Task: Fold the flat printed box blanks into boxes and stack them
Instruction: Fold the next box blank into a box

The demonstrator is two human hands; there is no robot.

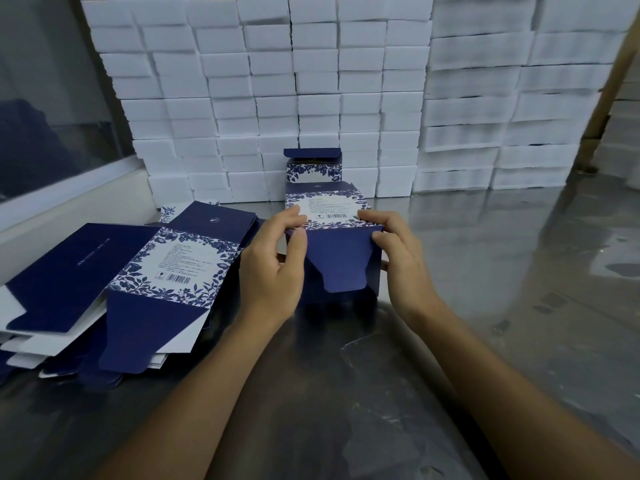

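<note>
Centrally, both forearms reach forward over steel table (485, 271). Left hand (273, 268) grips left edge of half-formed box (332, 237), thumb on printed top panel, fingers curled round side. Right hand (398, 258) pinches right corner likewise. Navy flap (341, 265) hangs toward camera between hands. Flat blanks (138, 271) piled just left. Finished box (313, 168) stands behind, against white foam blocks (277, 81).

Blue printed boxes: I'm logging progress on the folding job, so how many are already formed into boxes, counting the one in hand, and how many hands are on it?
Box being folded, held at both near corners: 1
Formed box standing behind it, top flap open: 1
Total formed boxes: 2
Hands gripping the box: 2, left hand and right hand
The flat blanks overlap too much to count.
</note>
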